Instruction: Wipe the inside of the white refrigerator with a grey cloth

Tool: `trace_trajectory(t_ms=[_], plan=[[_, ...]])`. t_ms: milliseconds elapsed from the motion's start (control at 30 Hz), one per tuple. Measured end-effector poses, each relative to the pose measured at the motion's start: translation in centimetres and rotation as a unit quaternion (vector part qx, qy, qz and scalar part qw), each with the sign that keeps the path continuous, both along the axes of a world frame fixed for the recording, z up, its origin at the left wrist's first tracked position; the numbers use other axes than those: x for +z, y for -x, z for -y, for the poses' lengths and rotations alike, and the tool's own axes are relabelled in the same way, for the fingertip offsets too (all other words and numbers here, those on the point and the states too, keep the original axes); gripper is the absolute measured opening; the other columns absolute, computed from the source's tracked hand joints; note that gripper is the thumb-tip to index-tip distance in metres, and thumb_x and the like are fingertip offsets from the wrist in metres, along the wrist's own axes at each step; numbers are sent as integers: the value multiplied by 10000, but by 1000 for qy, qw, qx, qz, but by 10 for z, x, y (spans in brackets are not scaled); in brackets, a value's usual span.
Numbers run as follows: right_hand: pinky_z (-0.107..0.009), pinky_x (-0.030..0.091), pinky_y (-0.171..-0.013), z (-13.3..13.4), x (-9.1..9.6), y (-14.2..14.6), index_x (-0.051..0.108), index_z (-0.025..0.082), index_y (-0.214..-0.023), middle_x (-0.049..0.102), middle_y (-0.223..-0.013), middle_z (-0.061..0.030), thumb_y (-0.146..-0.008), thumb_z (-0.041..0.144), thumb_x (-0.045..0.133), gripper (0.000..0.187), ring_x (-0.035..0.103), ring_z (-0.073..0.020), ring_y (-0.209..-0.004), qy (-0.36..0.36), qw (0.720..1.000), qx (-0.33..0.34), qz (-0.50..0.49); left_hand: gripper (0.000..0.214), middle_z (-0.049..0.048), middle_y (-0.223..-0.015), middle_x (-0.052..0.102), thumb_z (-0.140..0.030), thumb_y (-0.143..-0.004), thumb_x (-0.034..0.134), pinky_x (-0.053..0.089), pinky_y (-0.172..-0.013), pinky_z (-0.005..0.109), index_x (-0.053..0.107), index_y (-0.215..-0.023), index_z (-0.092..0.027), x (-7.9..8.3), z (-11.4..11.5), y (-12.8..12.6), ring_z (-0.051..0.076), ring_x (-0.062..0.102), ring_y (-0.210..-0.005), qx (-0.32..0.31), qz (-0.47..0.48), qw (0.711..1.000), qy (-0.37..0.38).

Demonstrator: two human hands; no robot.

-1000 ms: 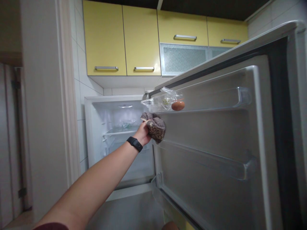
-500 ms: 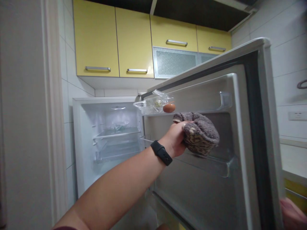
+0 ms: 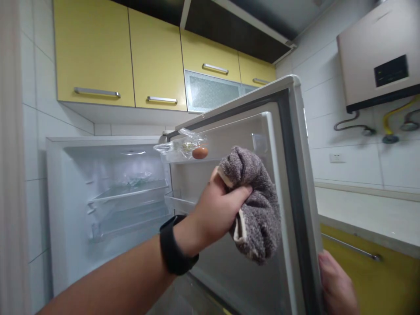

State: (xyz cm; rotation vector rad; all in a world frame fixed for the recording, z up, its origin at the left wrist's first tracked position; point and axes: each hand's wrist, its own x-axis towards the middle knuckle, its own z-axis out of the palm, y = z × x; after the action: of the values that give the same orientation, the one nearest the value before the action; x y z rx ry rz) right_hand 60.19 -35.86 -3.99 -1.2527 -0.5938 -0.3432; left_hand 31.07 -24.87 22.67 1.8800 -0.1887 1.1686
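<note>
Now a grey cloth [image 3: 254,205] is clenched in the left hand [image 3: 213,210], the fingers [image 3: 238,194] wrapped tight around its bunched top while the rest hangs down at 6 o'clock. The cloth is held against the inner face of the open fridge door [image 3: 278,144], near its outer edge. A black watch [image 3: 173,251] is worn on that wrist. The right hand [image 3: 337,288] is seen at 5 o'clock, set on the door's edge; whether its fingers are curled round it cannot be told. At 11 o'clock from the cloth, an egg [image 3: 200,152] is lodged on the top door shelf, touching a clear bag [image 3: 179,146]. The open fridge [image 3: 65,197] is seen at 9 o'clock, yellow cabinets [image 3: 95,52] at 12, a pale worktop [image 3: 367,214] at 3 o'clock.
</note>
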Motion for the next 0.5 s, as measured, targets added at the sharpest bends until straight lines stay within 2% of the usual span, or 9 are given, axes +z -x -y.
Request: trace_trajectory(t_ms=[67,100,167,233,300,367,433,500], plan=[[-407,627,-655,1,1,3,770,245,-857,777,-886,-102,-744,699,656,482,724,-322,-832,8,1000,8,-24,248,57,-1258,676,-248,-898,643,441,-1174,456,707,-1137,-271,2,0,15,254,580,-1276,132,52,981,-135],[-404,628,-672,1,1,5,769,246,-866,778,-892,-99,-746,706,651,489,723,-320,-842,13,999,16,-32,296,57,-1300,642,-239,-911,623,419,-1196,460,694,-1194,-290,6,-3,21,252,553,-1305,201,76,955,-204],[-392,626,-687,3,1,8,766,245,-875,778,-896,-95,-760,711,638,497,721,-311,-847,20,999,30,-36,444,77,-1357,574,-211,-914,594,395,-1210,494,627,-1346,-308,18,-11,30,270,519,-1330,329,107,885,-311],[-382,625,-680,5,3,12,765,239,-875,778,-887,-92,-766,716,630,507,718,-302,-834,19,999,35,-32,551,105,-1352,536,-194,-904,588,398,-1193,539,559,-1444,-296,35,-23,34,300,513,-1319,419,125,821,-366],[-374,625,-665,7,5,16,767,235,-874,776,-867,-88,-768,720,626,516,719,-296,-820,15,999,36,-26,577,121,-1312,532,-190,-896,591,413,-1166,567,546,-1465,-277,53,-33,36,322,520,-1291,467,143,781,-389],[-370,623,-643,9,8,21,770,237,-866,772,-838,-82,-767,721,624,515,718,-291,-794,13,999,36,-21,579,129,-1299,529,-192,-899,590,421,-1150,580,543,-1471,-271,65,-36,35,337,515,-1280,492,161,758,-397],[-377,621,-630,10,10,23,771,244,-859,768,-825,-80,-765,725,621,513,715,-293,-777,14,999,34,-20,573,128,-1333,515,-211,-911,591,415,-1150,590,536,-1474,-306,70,-31,33,355,485,-1305,505,168,742,-409],[-386,621,-640,11,10,25,770,247,-861,768,-838,-83,-764,728,616,514,714,-300,-789,16,999,30,-18,545,111,-1386,500,-252,-929,594,400,-1161,599,538,-1459,-362,67,-20,27,372,442,-1342,500,158,732,-434]])
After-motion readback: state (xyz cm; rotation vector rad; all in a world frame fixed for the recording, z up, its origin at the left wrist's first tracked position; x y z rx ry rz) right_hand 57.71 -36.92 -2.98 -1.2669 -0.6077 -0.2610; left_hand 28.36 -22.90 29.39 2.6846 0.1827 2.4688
